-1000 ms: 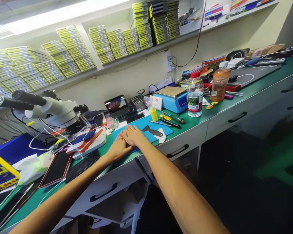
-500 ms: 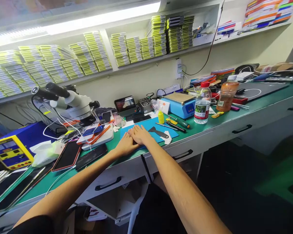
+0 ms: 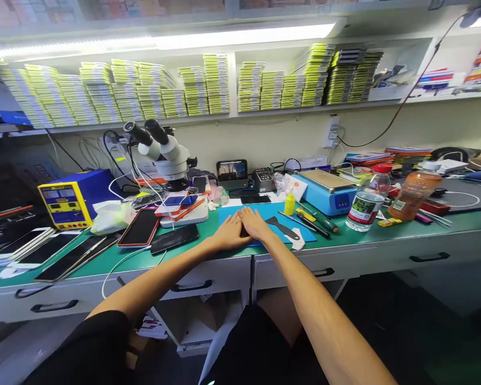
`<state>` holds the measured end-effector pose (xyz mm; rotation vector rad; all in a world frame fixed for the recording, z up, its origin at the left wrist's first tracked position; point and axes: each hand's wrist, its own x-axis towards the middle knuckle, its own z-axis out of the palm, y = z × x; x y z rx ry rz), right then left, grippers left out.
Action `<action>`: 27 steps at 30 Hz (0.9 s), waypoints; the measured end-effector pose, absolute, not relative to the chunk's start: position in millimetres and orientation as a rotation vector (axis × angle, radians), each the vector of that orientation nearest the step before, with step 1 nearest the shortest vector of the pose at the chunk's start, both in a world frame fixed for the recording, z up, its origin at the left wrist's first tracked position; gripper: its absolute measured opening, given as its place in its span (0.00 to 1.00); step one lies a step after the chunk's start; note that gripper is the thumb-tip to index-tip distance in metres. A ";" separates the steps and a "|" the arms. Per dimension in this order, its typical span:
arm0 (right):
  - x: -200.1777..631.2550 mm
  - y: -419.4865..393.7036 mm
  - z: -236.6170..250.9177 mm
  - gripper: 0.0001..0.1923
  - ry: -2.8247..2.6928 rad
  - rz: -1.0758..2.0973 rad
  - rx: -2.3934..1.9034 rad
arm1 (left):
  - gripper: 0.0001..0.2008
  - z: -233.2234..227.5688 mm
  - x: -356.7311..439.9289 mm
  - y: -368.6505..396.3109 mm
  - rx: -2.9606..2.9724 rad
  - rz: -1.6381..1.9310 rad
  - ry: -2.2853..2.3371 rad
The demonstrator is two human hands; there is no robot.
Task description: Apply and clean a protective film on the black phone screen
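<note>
Both my hands lie flat over the blue mat (image 3: 278, 208), fingers stretched forward and meeting at the tips. My left hand (image 3: 227, 234) has its thumb reaching toward the right. Beside it, my right hand (image 3: 254, 223) rests with fingers close together and touches the left. A dark surface shows in the gap between them; the palms hide most of it, so I cannot tell its kind. To the right of my right hand are a dark flat scraper (image 3: 282, 228) on a white scrap (image 3: 299, 240), a pen-like tool (image 3: 294, 220), a green screwdriver (image 3: 324, 220) and a small yellow bottle (image 3: 289, 204).
A microscope (image 3: 170, 160) stands back left, near a black phone (image 3: 175, 239) and a red-edged phone (image 3: 140, 228). Farther left is a blue-and-yellow power supply (image 3: 66, 203). A blue heating plate (image 3: 326, 195), water bottle (image 3: 364, 208) and orange bottle (image 3: 414, 195) stand right.
My view has swung left and levelled, so the bench appears shifted right. Both hands stay together on the mat, with a little more of the dark surface showing between them.
</note>
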<state>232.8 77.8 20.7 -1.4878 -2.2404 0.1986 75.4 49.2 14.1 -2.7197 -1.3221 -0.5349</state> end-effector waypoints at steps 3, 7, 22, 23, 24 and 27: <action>231.9 79.0 20.0 0.24 -2.221 0.162 -1.469 | 0.24 18.0 72.3 47.8 -2.699 -0.538 -1.322; 230.3 79.8 18.1 0.25 -2.200 0.096 -1.416 | 0.25 17.6 71.0 44.9 -2.607 -0.549 -1.390; 235.5 86.2 5.1 0.26 -2.374 0.189 -1.301 | 0.24 9.2 64.5 48.9 -2.588 -0.441 -1.450; 235.3 86.6 4.3 0.26 -2.367 0.218 -1.295 | 0.23 8.3 64.8 49.6 -2.602 -0.450 -1.450; 234.9 86.9 3.5 0.26 -2.351 0.249 -1.292 | 0.23 7.0 65.2 50.2 -2.615 -0.465 -1.453; 235.4 87.1 1.6 0.24 -2.247 0.344 -1.296 | 0.23 3.6 66.1 51.3 -2.645 -0.544 -1.480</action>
